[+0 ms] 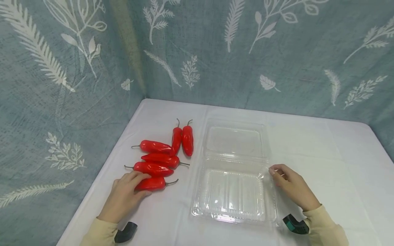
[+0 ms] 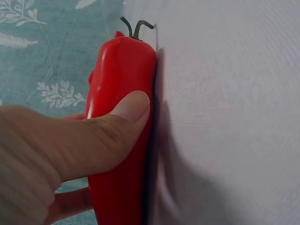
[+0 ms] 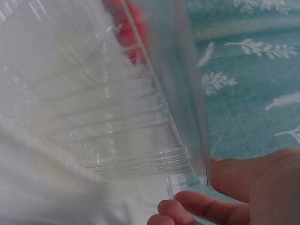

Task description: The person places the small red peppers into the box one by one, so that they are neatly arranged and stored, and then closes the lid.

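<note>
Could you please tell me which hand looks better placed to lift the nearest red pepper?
The left hand, I think: its thumb and fingers hold the nearest red pepper. The right hand pinches the far edge of the clear container, which lies between it and that pepper.

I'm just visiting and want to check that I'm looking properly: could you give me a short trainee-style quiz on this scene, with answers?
1. How many red peppers are on the white table?

2. True or false: the lid of the clear container is open.

3. What does the left hand grip?
A. The container's edge
B. A pepper's stem
C. A pepper's body

Key:
1. Six, counting the one in the hand.
2. True: it lies folded back, on the side away from the person.
3. C: the thumb presses on the body of the pepper nearest the person, well short of its stem.
</note>
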A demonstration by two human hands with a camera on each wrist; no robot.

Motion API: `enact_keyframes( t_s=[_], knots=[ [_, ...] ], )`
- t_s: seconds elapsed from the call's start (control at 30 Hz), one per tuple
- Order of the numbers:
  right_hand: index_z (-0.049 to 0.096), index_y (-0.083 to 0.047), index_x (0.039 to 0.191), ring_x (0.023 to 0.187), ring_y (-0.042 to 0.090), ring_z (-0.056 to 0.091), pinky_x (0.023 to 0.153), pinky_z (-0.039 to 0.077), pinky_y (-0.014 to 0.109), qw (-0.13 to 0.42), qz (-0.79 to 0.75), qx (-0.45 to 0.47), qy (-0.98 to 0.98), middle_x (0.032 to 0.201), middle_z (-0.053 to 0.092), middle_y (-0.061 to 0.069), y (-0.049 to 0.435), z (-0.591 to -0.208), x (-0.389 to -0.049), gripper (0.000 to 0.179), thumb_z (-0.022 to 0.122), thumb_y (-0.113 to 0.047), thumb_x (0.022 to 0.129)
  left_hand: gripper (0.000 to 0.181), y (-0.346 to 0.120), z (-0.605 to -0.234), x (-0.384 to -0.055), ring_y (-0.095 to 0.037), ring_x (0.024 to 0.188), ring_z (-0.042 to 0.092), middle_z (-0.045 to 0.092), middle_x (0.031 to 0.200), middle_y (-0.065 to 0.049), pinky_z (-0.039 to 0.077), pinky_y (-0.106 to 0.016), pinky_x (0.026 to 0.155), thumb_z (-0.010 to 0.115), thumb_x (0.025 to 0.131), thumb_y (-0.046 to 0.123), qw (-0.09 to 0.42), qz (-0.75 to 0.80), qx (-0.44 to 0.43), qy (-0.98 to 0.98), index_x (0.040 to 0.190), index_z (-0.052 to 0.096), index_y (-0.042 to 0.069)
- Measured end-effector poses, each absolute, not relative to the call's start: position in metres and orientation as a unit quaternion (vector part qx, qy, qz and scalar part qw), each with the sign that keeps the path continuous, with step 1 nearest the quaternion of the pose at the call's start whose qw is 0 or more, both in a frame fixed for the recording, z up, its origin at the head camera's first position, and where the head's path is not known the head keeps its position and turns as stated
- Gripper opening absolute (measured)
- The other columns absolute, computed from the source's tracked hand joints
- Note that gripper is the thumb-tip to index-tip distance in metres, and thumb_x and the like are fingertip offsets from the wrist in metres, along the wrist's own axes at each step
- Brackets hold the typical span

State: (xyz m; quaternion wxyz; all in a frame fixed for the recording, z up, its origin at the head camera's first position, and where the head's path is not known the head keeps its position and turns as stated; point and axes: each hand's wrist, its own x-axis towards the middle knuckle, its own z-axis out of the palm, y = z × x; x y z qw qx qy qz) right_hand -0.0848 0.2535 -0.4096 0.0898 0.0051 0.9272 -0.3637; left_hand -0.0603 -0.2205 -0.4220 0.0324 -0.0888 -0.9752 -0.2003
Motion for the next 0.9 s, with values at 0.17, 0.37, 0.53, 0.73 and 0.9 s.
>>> enact_keyframes(
  t_s=[0.17,0.37,0.53,0.73,0.9],
  knots=[
    [0.055,-0.006,0.126,0.080,0.013,0.062,0.071,0.048,0.030,0.087,-0.370,-0.001,0.925,0.101,0.065,0.008,0.254,-0.410,-0.084,0.046,0.046,-0.043,0.099,0.058,-0.221,-0.422,-0.059,-0.026,0.103,0.058,0.064,0.113,-0.005,0.048,-0.055,0.087,0.088,0.066,0.024,0.016,-0.212,-0.078,-0.974,0.117,0.064,0.015],
    [0.055,-0.006,0.126,0.080,0.014,0.059,0.071,0.047,0.030,0.090,-0.377,-0.007,0.922,0.098,0.065,0.006,0.254,-0.409,-0.085,0.044,0.046,-0.041,0.100,0.058,-0.222,-0.422,-0.055,-0.027,0.105,0.058,0.064,0.116,-0.006,0.048,-0.058,0.090,0.087,0.067,0.025,0.003,-0.229,-0.062,-0.971,0.119,0.063,0.015],
    [0.055,-0.005,0.125,0.080,0.014,0.058,0.072,0.047,0.031,0.091,-0.374,-0.011,0.923,0.097,0.065,0.006,0.254,-0.408,-0.085,0.046,0.045,-0.042,0.100,0.056,-0.222,-0.419,-0.058,-0.027,0.104,0.058,0.063,0.115,-0.006,0.051,-0.053,0.088,0.086,0.069,0.024,0.012,-0.230,-0.075,-0.970,0.119,0.063,0.015],
    [0.056,-0.003,0.125,0.079,0.015,0.055,0.071,0.047,0.031,0.096,-0.381,-0.013,0.920,0.089,0.063,0.004,0.255,-0.409,-0.085,0.048,0.044,-0.042,0.100,0.052,-0.217,-0.406,-0.062,-0.025,0.101,0.059,0.064,0.111,-0.005,0.053,-0.049,0.086,0.085,0.070,0.018,0.043,-0.233,-0.104,-0.966,0.116,0.063,0.015],
    [0.056,-0.003,0.125,0.079,0.015,0.054,0.071,0.046,0.030,0.103,-0.390,0.001,0.915,0.084,0.060,0.003,0.254,-0.411,-0.084,0.050,0.042,-0.044,0.100,0.051,-0.211,-0.393,-0.068,-0.022,0.100,0.059,0.063,0.110,-0.003,0.054,-0.046,0.084,0.085,0.070,0.014,0.073,-0.247,-0.132,-0.957,0.116,0.063,0.015]
  ],
)
